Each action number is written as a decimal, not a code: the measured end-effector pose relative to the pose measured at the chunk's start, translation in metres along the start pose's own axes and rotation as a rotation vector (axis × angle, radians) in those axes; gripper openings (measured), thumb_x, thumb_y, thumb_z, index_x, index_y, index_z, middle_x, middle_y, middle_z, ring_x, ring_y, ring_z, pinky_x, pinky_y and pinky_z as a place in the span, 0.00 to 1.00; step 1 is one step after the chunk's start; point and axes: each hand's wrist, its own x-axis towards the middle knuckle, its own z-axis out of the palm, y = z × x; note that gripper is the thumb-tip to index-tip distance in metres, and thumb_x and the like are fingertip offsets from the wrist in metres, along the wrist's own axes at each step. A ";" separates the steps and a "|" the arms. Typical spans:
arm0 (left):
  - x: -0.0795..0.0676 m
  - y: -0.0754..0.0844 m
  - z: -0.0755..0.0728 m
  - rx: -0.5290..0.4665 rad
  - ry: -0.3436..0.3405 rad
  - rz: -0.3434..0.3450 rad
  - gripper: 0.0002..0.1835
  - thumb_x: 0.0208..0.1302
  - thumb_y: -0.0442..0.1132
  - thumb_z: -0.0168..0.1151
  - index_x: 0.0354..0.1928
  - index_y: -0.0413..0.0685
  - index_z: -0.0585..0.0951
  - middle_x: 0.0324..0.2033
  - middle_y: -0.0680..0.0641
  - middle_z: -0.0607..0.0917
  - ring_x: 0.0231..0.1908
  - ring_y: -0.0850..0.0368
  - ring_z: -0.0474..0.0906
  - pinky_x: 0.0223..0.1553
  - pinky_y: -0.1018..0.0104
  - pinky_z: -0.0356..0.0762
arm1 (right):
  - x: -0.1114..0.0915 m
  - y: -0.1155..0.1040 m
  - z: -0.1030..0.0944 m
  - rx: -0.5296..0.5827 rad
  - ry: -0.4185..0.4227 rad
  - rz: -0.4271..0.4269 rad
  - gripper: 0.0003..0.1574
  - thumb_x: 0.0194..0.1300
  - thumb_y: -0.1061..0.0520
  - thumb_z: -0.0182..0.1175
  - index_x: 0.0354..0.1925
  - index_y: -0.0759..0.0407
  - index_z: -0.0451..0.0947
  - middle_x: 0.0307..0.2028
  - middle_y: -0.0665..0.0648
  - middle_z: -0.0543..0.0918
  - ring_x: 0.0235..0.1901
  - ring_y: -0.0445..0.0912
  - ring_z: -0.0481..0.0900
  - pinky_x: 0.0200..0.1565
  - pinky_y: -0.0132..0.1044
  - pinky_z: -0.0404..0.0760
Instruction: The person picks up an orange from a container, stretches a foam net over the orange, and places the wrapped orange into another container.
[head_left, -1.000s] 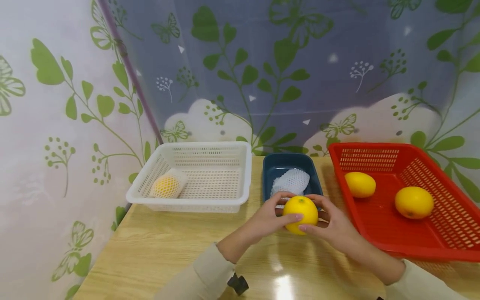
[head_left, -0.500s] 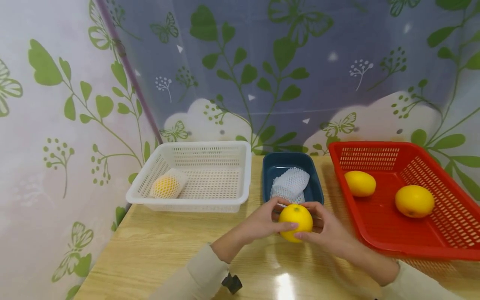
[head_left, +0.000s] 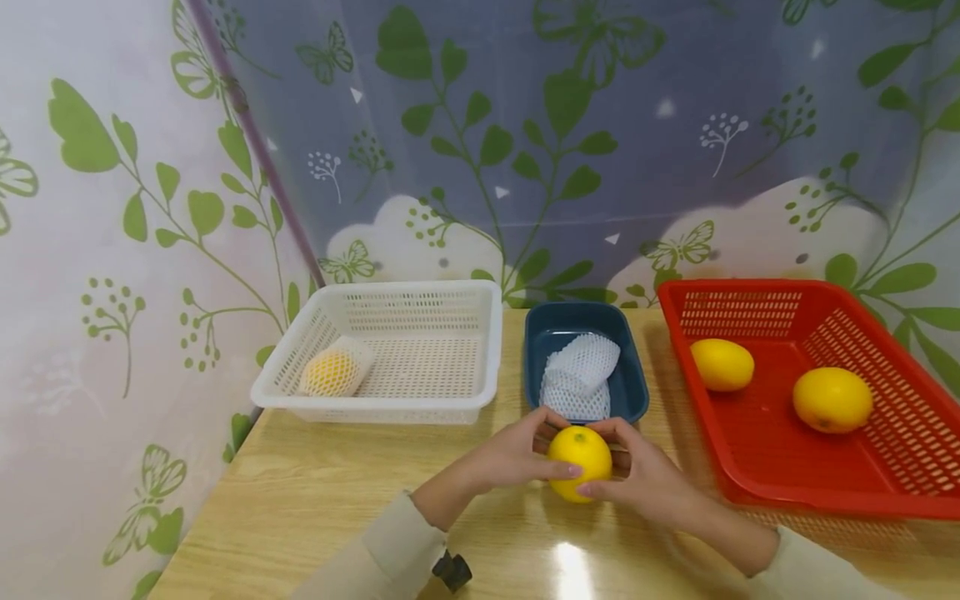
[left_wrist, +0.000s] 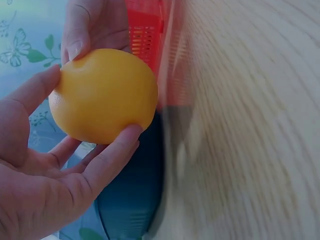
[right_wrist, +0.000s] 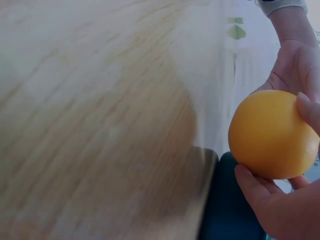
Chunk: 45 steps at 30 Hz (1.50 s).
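In the head view a round yellow citrus fruit [head_left: 579,450] is held between both hands just in front of the small dark blue tray [head_left: 637,396]. The left hand [head_left: 510,457] grips its left side, thumb across the front. From the right, the right hand [head_left: 648,477] grips it too, the two thumb tips close together. The left wrist view shows the fruit [left_wrist: 105,95] raised off the table, with fingertips of the left hand [left_wrist: 55,190] against its skin. Fingers of the right hand [right_wrist: 285,210] curve round the fruit [right_wrist: 272,135] in the right wrist view.
White foam net sleeves [head_left: 581,375] lie in the blue tray. A white basket [head_left: 375,406] at left contains a netted yellow fruit [head_left: 330,372]. On the right, a red basket [head_left: 795,467] holds two bare yellow fruits [head_left: 832,400]. A patterned cloth [head_left: 480,167] hangs behind the table.
Both hands have brought the fruit nearer to the body and slightly left, away from the blue tray, so more of the foam nets shows. The grip looks the same.
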 end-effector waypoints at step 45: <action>-0.006 -0.012 0.003 -0.006 -0.068 -0.051 0.29 0.62 0.41 0.68 0.62 0.52 0.65 0.58 0.46 0.72 0.55 0.52 0.73 0.53 0.65 0.76 | -0.002 0.006 0.009 -0.150 0.061 0.024 0.45 0.55 0.46 0.73 0.63 0.58 0.62 0.57 0.63 0.72 0.52 0.55 0.77 0.50 0.44 0.82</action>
